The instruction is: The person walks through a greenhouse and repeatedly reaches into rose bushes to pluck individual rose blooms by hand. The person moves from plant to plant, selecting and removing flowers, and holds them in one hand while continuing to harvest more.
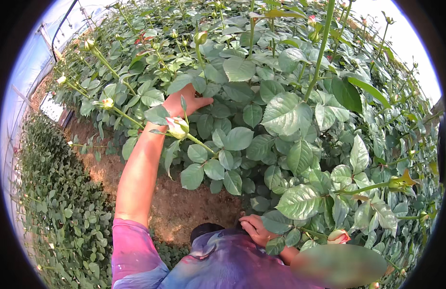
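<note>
My left hand (188,100) reaches forward into the rose bushes (241,104). Its thumb points right, while leaves hide most of the fingers and whatever they may touch. Across my left forearm leans a cream and pink rosebud (177,128) on a green stem. Low by my body, my right hand (258,229) has its fingers curled beside a dark shape; whether it grips anything is unclear. Rose leaves (277,221) partly cover that hand and wrist. A red-edged rosebud (338,237) is just right of it.
Brown soil (194,202) forms a path between this bed and another row of plants (64,202) at left. Tall rose stems (320,54) rise close to the camera. Clear plastic sheeting (31,68) stands at far left. A blurred patch covers part of the lower right.
</note>
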A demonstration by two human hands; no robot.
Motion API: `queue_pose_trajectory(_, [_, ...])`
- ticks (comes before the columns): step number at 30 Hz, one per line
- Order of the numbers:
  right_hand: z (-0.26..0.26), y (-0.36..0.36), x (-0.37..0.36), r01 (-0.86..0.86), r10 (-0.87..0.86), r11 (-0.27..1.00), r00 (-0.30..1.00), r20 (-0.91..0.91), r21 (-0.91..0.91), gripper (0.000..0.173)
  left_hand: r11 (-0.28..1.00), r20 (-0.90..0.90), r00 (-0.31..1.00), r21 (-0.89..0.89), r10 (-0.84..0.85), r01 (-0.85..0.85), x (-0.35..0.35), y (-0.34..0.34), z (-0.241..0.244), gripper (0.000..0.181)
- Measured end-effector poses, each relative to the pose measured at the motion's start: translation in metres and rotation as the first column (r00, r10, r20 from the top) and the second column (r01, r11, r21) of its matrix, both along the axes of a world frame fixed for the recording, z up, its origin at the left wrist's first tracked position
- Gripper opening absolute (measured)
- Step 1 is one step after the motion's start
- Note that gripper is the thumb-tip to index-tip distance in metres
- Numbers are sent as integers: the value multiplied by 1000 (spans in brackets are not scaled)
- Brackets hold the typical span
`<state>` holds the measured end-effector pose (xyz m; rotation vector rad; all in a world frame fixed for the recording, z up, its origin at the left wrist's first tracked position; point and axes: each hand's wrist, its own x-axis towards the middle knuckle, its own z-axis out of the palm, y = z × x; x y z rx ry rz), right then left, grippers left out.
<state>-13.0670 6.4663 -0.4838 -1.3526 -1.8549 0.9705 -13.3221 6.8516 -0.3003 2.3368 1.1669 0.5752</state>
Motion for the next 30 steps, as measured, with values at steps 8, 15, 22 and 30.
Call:
queue_pose_trajectory(8, [14,10,-10,-72,71,997,997,-37,-29,17,746,328,905,-523,-270,412,-29,5,17,32])
queue_pose_trajectory(15, [29,34,-94,-53,57,998,990,-126,37,16,774,358,718,22,-597,633,-19,-15,-14,26])
queue_pose_trajectory(22, [82,71,-204,-104,141,958,982,-126,267,14,918,728,685,253,26,-304,-94,-190,1,37])
queue_pose_trajectory(30, [88,69,-311,-142,154,966,987,-42,218,14,952,373,909,161,187,-262,-184,-98,-14,23])
